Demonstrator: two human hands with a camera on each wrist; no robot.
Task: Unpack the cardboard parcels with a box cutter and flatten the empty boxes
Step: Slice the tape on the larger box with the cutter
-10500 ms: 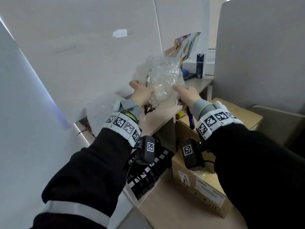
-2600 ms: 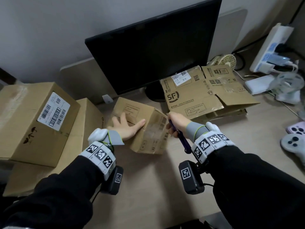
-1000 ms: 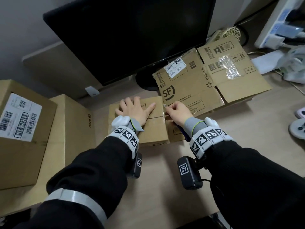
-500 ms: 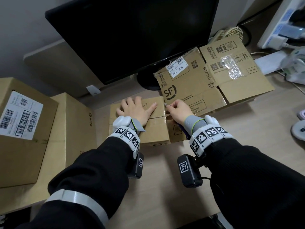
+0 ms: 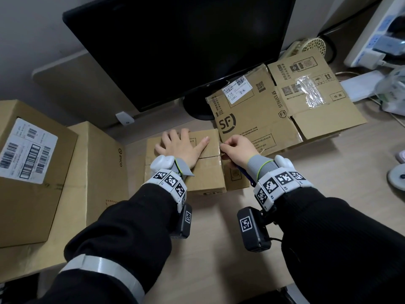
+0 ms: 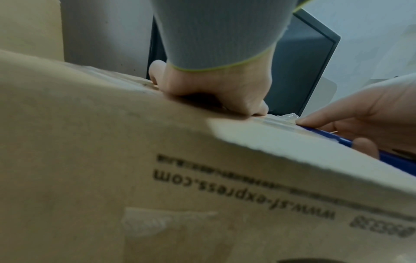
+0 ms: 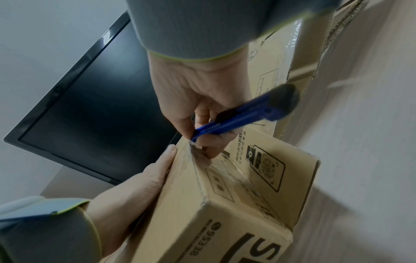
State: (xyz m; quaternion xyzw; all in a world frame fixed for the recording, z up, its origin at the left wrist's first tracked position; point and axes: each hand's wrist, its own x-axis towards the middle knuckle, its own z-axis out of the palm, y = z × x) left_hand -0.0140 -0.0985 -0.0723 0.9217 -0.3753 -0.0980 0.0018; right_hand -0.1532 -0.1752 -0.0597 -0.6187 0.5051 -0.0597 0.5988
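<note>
The monitor [image 5: 179, 44] is standing behind everything. Before its base, a flattened SF box [image 5: 278, 115] is lying beside the small taped parcel [image 5: 203, 172], which is sitting closed. The left hand [image 5: 182, 145] is pressing flat on the parcel. Only the right wrist view is showing the right hand [image 7: 198, 99] gripping the blue box cutter [image 7: 243, 117] at the tape.

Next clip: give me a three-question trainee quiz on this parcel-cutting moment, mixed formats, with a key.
1. True or false: the left hand lies flat on top of the small box.
2. Which tool does the right hand hold? A) scissors B) blue box cutter C) pen
3. Fill in: the flattened SF carton lies at the foot of the ____.

Key: 1 true; 2 B; 3 monitor.
</note>
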